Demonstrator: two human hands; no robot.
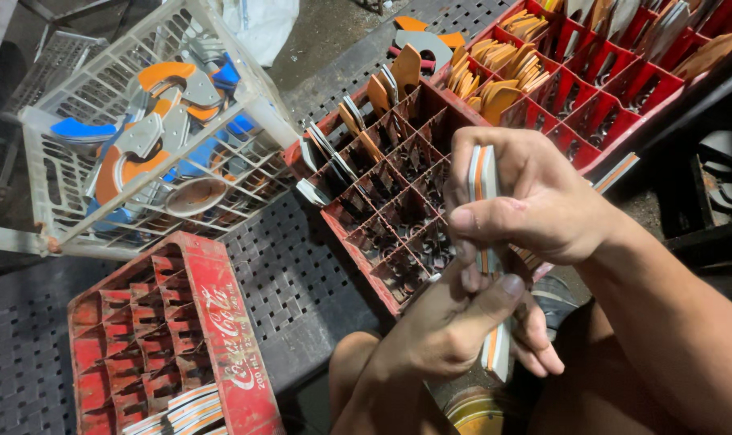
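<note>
Warm, strong light falls from above onto the near hands, leaving the right hand and left hand bright and sharp. The far left corner and right edge sink into dark shadow. Straight lines bow toward the edges.

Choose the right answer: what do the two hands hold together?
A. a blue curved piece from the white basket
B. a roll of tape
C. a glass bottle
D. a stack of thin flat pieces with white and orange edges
D: the right hand and the left hand both grip a stack of flat pieces whose edges show white and orange layers.
</note>
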